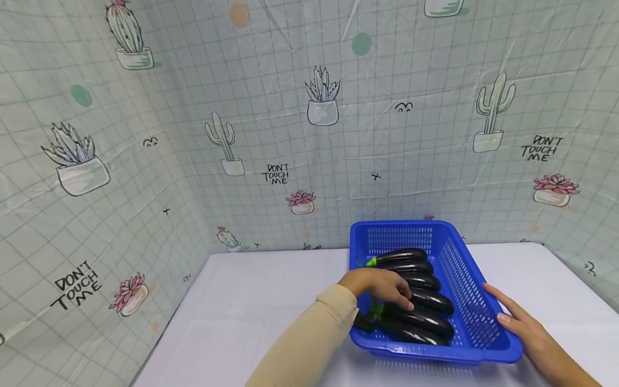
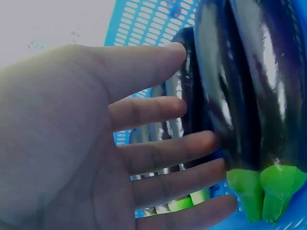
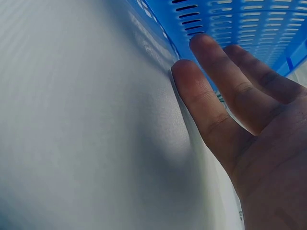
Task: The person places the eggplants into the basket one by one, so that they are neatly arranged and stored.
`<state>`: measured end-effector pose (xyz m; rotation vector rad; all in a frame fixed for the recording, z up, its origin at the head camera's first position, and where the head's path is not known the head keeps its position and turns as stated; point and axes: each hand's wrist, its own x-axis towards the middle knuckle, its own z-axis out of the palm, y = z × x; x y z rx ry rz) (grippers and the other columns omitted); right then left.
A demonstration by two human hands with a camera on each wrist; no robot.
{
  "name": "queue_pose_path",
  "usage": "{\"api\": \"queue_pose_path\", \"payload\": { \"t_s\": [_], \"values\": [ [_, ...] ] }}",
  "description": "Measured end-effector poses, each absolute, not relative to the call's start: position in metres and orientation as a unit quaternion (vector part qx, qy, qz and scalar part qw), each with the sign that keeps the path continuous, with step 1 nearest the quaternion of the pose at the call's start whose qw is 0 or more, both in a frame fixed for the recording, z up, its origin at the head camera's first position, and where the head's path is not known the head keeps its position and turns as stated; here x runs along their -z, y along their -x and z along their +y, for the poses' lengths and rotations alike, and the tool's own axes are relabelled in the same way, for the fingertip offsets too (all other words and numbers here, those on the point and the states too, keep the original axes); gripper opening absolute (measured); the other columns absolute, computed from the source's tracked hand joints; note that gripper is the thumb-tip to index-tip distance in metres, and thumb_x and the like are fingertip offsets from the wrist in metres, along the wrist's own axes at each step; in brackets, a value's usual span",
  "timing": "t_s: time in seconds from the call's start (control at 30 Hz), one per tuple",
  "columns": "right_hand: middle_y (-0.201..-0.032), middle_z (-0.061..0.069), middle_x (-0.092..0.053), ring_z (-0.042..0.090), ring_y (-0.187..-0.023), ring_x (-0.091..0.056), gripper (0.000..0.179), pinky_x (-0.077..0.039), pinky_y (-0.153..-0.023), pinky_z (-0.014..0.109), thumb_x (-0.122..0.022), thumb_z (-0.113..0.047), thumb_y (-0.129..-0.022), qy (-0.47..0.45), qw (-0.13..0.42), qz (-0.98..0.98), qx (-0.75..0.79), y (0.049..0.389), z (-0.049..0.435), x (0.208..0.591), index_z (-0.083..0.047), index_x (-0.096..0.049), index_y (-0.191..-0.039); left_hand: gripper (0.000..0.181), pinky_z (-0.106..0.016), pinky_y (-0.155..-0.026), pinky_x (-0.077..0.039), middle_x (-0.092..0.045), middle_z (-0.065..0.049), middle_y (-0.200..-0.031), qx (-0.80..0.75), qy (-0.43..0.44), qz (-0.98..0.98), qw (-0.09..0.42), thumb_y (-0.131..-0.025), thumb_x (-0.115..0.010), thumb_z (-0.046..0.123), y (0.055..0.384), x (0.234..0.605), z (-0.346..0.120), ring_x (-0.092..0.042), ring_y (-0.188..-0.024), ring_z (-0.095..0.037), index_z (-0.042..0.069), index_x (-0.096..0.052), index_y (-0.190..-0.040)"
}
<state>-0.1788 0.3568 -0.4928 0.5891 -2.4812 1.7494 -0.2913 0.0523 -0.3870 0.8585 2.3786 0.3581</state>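
Note:
Several glossy dark purple eggplants (image 1: 425,321) with green caps lie side by side in a blue plastic basket (image 1: 476,290). Over the middle of the row is my left hand (image 1: 382,285), reaching in across the basket's left rim. In the left wrist view its fingers are spread and nearly straight, close beside two large eggplants (image 2: 273,86), with nothing gripped. My right hand (image 1: 524,325) is at the basket's right side, thumb and forefinger along the rim. The right wrist view shows straight fingers (image 3: 201,98) right at the basket's slotted outer wall.
The basket stands on a white-covered table (image 1: 251,301), toward its right side. A cactus-print curtain (image 1: 338,150) hangs behind the table and along both sides. A small black device (image 1: 365,322) is at my left wrist, over the basket's near left corner.

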Motion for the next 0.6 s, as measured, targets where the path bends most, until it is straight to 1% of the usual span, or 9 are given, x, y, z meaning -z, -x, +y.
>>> {"api": "queue_pose_path", "payload": {
  "t_s": [0.03, 0.1, 0.17, 0.27, 0.37, 0.47, 0.53, 0.6],
  "values": [
    [-0.140, -0.036, -0.027, -0.012, -0.116, -0.046, 0.057, -0.049, -0.082, 0.020, -0.027, -0.008, -0.108, -0.184, 0.018, -0.804, -0.565, 0.179, 0.357, 0.492, -0.019, -0.015, -0.162, 0.035, -0.027, -0.071, -0.055, -0.061, 0.012, -0.123, -0.142, -0.321, 0.889, 0.293, -0.096, -0.067, 0.041, 0.291, 0.386, 0.052, -0.060, -0.095, -0.007, 0.023, -0.066, -0.126],
    [-0.140, -0.034, -0.026, -0.013, -0.115, -0.045, 0.056, -0.049, -0.082, 0.020, -0.028, -0.012, -0.109, -0.166, 0.010, -0.811, -0.561, 0.179, 0.359, 0.492, -0.022, -0.014, -0.163, 0.037, -0.025, -0.077, -0.054, -0.060, 0.012, -0.126, -0.150, -0.331, 0.886, 0.288, -0.097, -0.066, 0.041, 0.292, 0.386, 0.050, -0.059, -0.100, -0.005, 0.023, -0.065, -0.129],
    [-0.140, -0.033, -0.024, -0.015, -0.115, -0.043, 0.056, -0.049, -0.081, 0.021, -0.028, -0.015, -0.109, -0.151, 0.003, -0.818, -0.555, 0.179, 0.360, 0.492, -0.023, -0.012, -0.163, 0.038, -0.023, -0.080, -0.051, -0.060, 0.012, -0.126, -0.157, -0.347, 0.882, 0.279, -0.097, -0.065, 0.041, 0.293, 0.384, 0.048, -0.059, -0.101, -0.004, 0.022, -0.065, -0.130],
    [-0.144, -0.030, -0.024, -0.017, -0.117, -0.040, 0.056, -0.047, -0.082, 0.018, -0.028, -0.013, -0.109, -0.160, 0.018, -0.821, -0.547, 0.178, 0.360, 0.492, -0.024, -0.014, -0.163, 0.037, -0.022, -0.080, -0.050, -0.061, 0.012, -0.121, -0.182, -0.361, 0.872, 0.276, -0.098, -0.064, 0.038, 0.295, 0.380, 0.043, -0.060, -0.100, -0.004, 0.019, -0.066, -0.129],
    [-0.148, -0.029, -0.025, -0.016, -0.119, -0.040, 0.057, -0.045, -0.084, 0.015, -0.028, -0.008, -0.108, -0.184, 0.037, -0.814, -0.549, 0.179, 0.358, 0.492, -0.023, -0.017, -0.162, 0.038, -0.025, -0.077, -0.053, -0.063, 0.008, -0.116, -0.227, -0.361, 0.858, 0.285, -0.099, -0.064, 0.035, 0.296, 0.369, 0.034, -0.064, -0.098, -0.011, 0.014, -0.065, -0.131],
    [-0.148, -0.028, -0.026, -0.015, -0.119, -0.041, 0.058, -0.047, -0.084, 0.016, -0.027, -0.007, -0.108, -0.192, 0.034, -0.805, -0.560, 0.180, 0.358, 0.491, -0.023, -0.016, -0.162, 0.039, -0.025, -0.084, -0.050, -0.064, 0.009, -0.114, -0.248, -0.369, 0.856, 0.261, -0.099, -0.063, 0.037, 0.298, 0.356, 0.022, -0.061, -0.100, -0.008, 0.014, -0.065, -0.131],
    [-0.146, -0.031, -0.026, -0.014, -0.118, -0.042, 0.057, -0.048, -0.083, 0.018, -0.027, -0.008, -0.108, -0.190, 0.026, -0.801, -0.568, 0.180, 0.359, 0.491, -0.024, -0.016, -0.162, 0.038, -0.024, -0.085, -0.049, -0.065, 0.011, -0.111, -0.262, -0.373, 0.859, 0.232, -0.099, -0.062, 0.039, 0.299, 0.351, 0.013, -0.060, -0.101, -0.007, 0.016, -0.066, -0.130],
    [-0.145, -0.033, -0.027, -0.015, -0.119, -0.041, 0.057, -0.047, -0.084, 0.016, -0.027, -0.007, -0.108, -0.194, 0.026, -0.797, -0.571, 0.181, 0.359, 0.491, -0.021, -0.014, -0.162, 0.038, -0.024, -0.084, -0.049, -0.065, 0.012, -0.113, -0.286, -0.369, 0.861, 0.202, -0.100, -0.061, 0.039, 0.299, 0.349, 0.002, -0.059, -0.099, -0.005, 0.016, -0.066, -0.130]
  ]
}}
